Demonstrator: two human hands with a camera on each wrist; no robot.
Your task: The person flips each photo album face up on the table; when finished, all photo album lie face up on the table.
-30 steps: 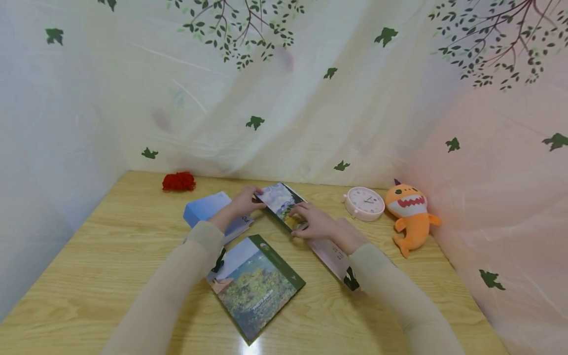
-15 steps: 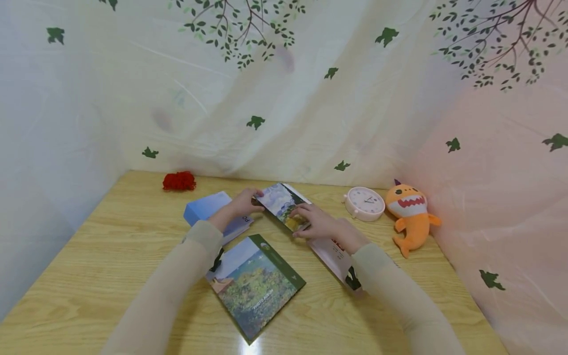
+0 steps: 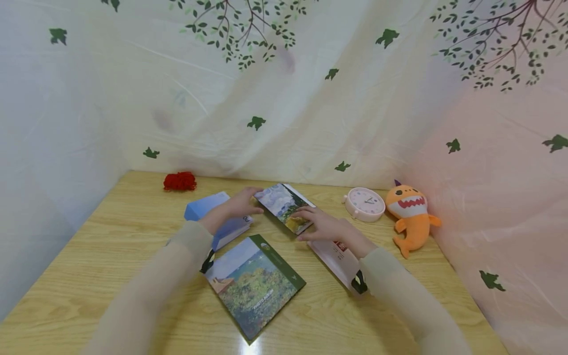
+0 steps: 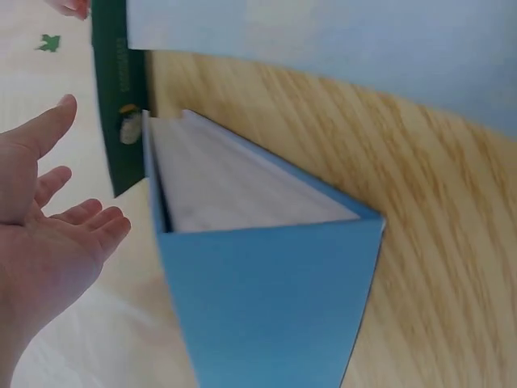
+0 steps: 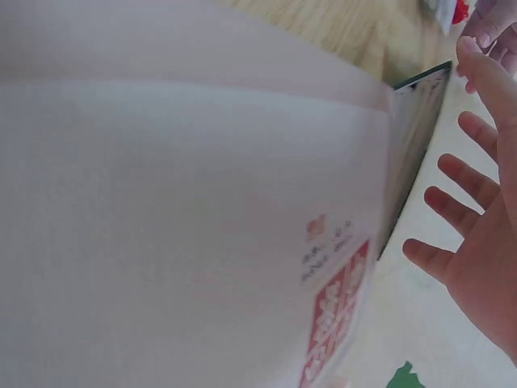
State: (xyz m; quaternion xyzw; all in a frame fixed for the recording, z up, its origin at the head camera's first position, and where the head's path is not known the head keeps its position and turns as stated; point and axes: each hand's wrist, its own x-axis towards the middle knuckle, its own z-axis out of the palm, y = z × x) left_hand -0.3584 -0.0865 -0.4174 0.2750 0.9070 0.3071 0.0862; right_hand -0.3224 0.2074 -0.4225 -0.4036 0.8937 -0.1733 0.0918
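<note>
In the head view, a book with a landscape painting on its cover lies at the back middle of the table. My left hand is beside its left corner; the left wrist view shows the fingers spread and holding nothing. My right hand is at the book's right side, fingertips over or near the cover; whether they touch is unclear. Its fingers are spread in the right wrist view. A blue binder-like book lies below my left forearm. A pale pink book lies partly under my right forearm.
In front lies a photo album with a green band. A red yarn bundle is at the back left. A pink alarm clock and an orange shark plush are at the right. Cloth walls surround the table.
My left hand has let go of the painting-covered book's corner and drawn slightly left. My right hand has shifted slightly right and its fingers have loosened from the cover.
</note>
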